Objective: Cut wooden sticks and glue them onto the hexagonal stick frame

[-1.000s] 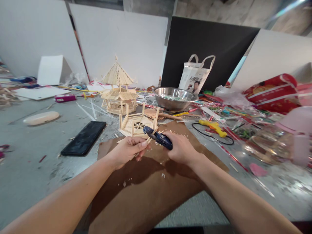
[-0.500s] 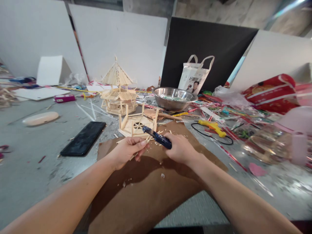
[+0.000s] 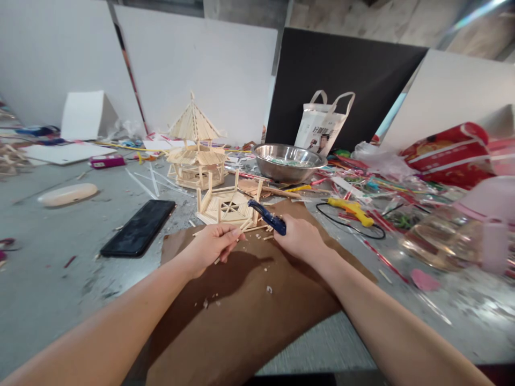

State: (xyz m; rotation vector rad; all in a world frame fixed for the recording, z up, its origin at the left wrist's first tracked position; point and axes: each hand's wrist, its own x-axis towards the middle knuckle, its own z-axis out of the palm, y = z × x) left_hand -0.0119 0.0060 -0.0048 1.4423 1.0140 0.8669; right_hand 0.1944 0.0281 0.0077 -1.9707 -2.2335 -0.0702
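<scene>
Thin sticks (image 3: 243, 227) and dark blue hand tool (image 3: 266, 215), held apart above brown sheet (image 3: 241, 321).
On counter (image 3: 80, 230): phone (image 3: 138, 228), laid flat; sticks, pinched near their tips in the closed grip of the left hand (image 3: 211, 246), presumably for steadiness; hexagonal stick frame (image 3: 229, 208), set just beyond; tool, enclosed by the right hand (image 3: 300, 238), its jaw opening not discernible; yellow glue gun (image 3: 352, 210), placed aside, presumably within reach.
</scene>
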